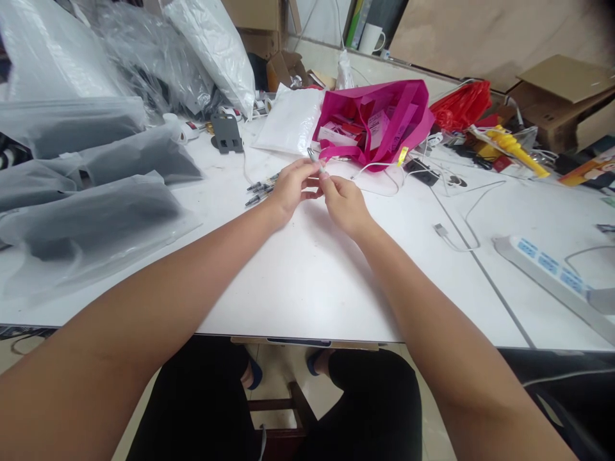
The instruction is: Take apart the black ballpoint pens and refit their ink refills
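"Landmark first?"
"One magenta bag [419, 112], open, packed with small boxes, standing on the white worktop [307, 288]."

"Principal item?"
"One slim, silvery pen [314, 157], held aslant between two hands, just in front of the bag's near left corner."

"Left hand?"
"Left hand [291, 189], in front of the bag and to its left; fingers bent, tips closed on the pen."

"Right hand?"
"Right hand [346, 203], directly in front of the bag; thumb and fingers pinched narrow on the pen's lower end. How each finger sits cannot be told; they overlap."

"Related stock?"
"One cluster of pens [261, 189], dark-ended, lying left of the bag and nearer the person, partly behind the left hand. Count uncertain."

"Left of the bag?"
"One white packet [288, 118], just beside it; one dark grey stand [227, 133], beyond the packet; several frosted pouches [96, 218] with dark contents, well apart, farthest left."

"Right of the bag?"
"One black adapter [423, 171], near its front right; one red plastic bag [464, 105], near; one yellow article [516, 150], farther out; one power strip [552, 272], well apart and nearer the person."

"Behind the bag?"
"One white mug [369, 40]."
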A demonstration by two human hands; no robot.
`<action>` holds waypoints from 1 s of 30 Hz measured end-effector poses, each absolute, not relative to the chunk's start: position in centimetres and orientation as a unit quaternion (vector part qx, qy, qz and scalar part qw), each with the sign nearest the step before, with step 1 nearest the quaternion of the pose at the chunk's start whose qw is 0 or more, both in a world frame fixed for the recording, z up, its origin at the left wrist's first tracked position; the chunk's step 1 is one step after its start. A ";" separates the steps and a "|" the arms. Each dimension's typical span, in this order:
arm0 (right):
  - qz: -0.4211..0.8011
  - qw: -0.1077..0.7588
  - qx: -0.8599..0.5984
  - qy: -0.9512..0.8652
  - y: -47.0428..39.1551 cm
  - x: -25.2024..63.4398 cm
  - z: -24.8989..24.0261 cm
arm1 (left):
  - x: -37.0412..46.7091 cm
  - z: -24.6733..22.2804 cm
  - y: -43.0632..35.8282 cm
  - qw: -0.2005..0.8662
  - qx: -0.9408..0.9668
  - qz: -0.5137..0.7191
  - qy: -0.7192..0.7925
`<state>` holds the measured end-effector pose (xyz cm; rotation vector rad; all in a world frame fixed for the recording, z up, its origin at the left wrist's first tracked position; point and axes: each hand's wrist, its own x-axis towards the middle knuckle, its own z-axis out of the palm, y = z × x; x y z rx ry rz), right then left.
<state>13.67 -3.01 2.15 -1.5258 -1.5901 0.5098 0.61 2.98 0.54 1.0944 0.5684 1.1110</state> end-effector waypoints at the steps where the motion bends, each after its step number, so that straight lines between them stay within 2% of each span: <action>1: 0.201 0.427 -0.613 -0.634 -3.0 13.7 2.2 | 0.6 0.5 3.1 0.681 0.488 0.487 0.246; 14: 0.194 0.423 -0.620 -0.632 -2.9 13.8 2.0 | 0.4 0.3 3.4 0.689 0.506 0.466 0.229; 19: 0.182 0.425 -0.611 -0.642 -2.8 13.7 1.8 | 0.5 0.2 3.4 0.655 0.517 0.478 0.273; 25: 0.193 0.443 -0.595 -0.642 -2.7 13.9 1.6 | 0.4 0.3 3.2 0.674 0.514 0.470 0.247; 30: 0.198 0.423 -0.597 -0.652 -2.7 13.8 1.5 | 0.6 0.4 3.3 0.651 0.502 0.491 0.289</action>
